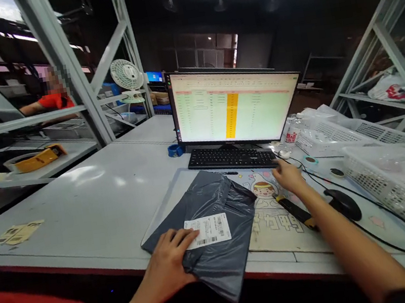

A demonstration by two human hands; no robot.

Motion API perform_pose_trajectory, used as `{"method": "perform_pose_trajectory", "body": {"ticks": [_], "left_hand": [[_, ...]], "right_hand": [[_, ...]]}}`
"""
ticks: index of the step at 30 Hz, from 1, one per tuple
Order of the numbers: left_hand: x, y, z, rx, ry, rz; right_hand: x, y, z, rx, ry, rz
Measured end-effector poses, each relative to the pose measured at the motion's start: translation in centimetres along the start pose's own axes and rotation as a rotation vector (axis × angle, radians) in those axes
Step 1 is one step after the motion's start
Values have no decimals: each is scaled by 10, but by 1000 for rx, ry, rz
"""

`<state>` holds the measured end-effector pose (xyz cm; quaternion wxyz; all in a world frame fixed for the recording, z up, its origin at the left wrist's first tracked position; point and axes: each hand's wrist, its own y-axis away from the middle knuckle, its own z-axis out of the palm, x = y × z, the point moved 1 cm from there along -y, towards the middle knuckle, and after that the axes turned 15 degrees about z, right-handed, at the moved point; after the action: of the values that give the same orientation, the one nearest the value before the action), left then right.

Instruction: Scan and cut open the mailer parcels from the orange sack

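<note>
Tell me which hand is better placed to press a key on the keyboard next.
Probably the right hand: it is at the right end of the keyboard. The left hand is farther away, on the dark package beside its white label.

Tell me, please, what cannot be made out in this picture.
All in the head view:
Contents of the dark grey plastic mailing bag: hidden by its opaque film.
Fine print on the white rectangular paper label: too small, and partly covered by the left hand.
Whether the right hand touches the black rectangular keyboard: contact point small and partly hidden by the hand.
Text on the black-framed monitor: too small.
</note>
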<state>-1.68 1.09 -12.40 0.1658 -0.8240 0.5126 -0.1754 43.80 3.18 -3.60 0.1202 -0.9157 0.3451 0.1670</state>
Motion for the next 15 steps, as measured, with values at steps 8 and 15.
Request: {"method": "perform_pose_trajectory", "body": {"ticks": [8, 15], "left_hand": [[-19, 7, 9, 170, 143, -14], [-20, 8, 3, 476, 423, -279]], "right_hand": [[-53, -33, 72, -75, 40, 223], [-55, -46, 72, -141, 101, 246]]}}
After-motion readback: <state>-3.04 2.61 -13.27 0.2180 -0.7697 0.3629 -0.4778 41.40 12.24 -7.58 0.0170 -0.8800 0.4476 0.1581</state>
